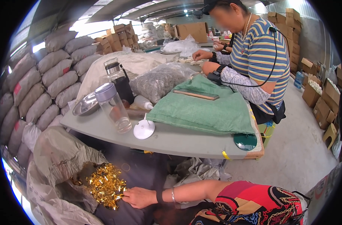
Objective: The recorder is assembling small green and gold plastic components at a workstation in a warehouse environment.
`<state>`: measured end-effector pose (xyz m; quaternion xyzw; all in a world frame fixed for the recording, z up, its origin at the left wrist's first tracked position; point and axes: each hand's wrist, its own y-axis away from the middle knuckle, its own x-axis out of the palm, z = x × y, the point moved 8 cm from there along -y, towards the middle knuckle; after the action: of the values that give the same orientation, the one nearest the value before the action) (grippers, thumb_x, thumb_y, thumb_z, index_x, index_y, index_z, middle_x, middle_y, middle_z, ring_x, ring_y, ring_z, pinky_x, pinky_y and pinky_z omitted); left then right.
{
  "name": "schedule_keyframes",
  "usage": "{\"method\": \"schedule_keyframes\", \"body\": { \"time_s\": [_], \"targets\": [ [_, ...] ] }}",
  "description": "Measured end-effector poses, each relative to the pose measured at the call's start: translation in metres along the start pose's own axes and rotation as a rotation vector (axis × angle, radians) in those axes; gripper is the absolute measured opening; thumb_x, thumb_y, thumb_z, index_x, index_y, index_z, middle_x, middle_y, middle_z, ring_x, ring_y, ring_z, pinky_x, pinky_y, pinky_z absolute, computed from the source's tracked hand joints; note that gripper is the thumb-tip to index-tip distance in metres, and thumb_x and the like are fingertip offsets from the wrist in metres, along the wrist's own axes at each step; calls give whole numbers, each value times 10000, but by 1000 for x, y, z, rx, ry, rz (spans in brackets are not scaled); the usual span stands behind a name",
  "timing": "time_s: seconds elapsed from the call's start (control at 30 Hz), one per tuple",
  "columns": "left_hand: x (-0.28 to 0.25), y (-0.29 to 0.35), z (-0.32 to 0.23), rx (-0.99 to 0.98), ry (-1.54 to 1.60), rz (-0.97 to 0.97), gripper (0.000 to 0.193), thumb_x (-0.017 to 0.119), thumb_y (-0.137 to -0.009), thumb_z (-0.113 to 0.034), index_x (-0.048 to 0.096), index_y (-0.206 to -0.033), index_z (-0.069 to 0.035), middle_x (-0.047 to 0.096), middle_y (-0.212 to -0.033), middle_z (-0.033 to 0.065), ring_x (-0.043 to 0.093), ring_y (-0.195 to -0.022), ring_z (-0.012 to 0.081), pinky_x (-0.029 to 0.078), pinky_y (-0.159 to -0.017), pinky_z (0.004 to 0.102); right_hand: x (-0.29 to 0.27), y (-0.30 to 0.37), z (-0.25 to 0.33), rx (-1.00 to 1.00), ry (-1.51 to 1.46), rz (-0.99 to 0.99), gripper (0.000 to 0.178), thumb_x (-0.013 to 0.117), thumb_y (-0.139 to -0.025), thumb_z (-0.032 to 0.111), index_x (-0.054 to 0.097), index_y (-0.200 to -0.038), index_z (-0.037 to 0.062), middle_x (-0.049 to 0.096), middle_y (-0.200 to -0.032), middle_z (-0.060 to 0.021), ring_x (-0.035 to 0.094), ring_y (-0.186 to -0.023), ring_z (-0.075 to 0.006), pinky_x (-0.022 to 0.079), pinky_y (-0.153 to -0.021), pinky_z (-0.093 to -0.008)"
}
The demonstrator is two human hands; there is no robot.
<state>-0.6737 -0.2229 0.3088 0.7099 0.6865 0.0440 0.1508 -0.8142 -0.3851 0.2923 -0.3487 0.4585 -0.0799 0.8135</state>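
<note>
My right hand (138, 197) reaches in from the right at the lower middle, a dark band and a bracelet on its wrist. Its fingers are drawn together at the edge of a heap of small shiny gold pieces (105, 183), apparently pinching some; their exact kind is too small to make out. The heap spills from the mouth of a greyish woven sack (62, 153) onto dark cloth (144, 168). A thin ring-like loop (125, 167) lies beside the heap. Below my right forearm is a dark, blurred shape I cannot identify. My left hand does not show clearly anywhere.
Ahead stands a grey table (178, 144) with a clear bottle (113, 108), white disc (144, 129), green sack (201, 105) and phone (196, 94). A co-worker (253, 56) in a striped shirt works at its right side. Stacked sacks (40, 82) rise at left; cartons (322, 108) stand at right.
</note>
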Motion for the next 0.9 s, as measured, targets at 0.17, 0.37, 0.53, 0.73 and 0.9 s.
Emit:
{"method": "schedule_keyframes", "body": {
  "time_s": [0.17,0.37,0.53,0.73,0.9],
  "targets": [
    [-17,9,-10,38,-60,-37,768,674,-797,-394,391,-1392,-1,467,-1354,227,451,-1258,364,325,-1044,408,-3,1,2,-2,-5,12,110,566,-773,66,489,-815,0,465,-812,-128,525,-729,-297,449,-645,-410],
    [-32,-4,-49,157,-84,40,857,655,-774,-515,389,-1382,27,425,-1385,244,401,-1293,391,294,-1061,430,-5,5,-5,34,-12,-2,113,568,-772,64,493,-828,2,469,-817,-129,524,-733,-300,446,-642,-410],
    [-18,-21,-85,322,-185,0,681,652,-787,-452,533,-1259,24,548,-1236,254,526,-1146,408,398,-956,447,-2,-6,11,4,-47,-23,106,583,-734,71,505,-765,6,490,-788,-130,537,-745,-298,454,-653,-406],
    [-42,-7,-93,550,-122,-25,792,742,-757,-363,424,-1363,35,520,-1315,221,512,-1218,323,396,-970,377,-4,5,-2,46,-21,20,124,583,-768,76,503,-837,9,474,-816,-119,531,-744,-287,450,-648,-399],
    [-29,-24,-66,190,-397,-52,668,735,-764,-239,480,-1322,22,660,-996,184,622,-900,320,459,-813,381,-3,3,0,21,-13,-25,126,586,-770,77,504,-836,8,471,-807,-115,533,-748,-287,456,-663,-399]
  ]
}}
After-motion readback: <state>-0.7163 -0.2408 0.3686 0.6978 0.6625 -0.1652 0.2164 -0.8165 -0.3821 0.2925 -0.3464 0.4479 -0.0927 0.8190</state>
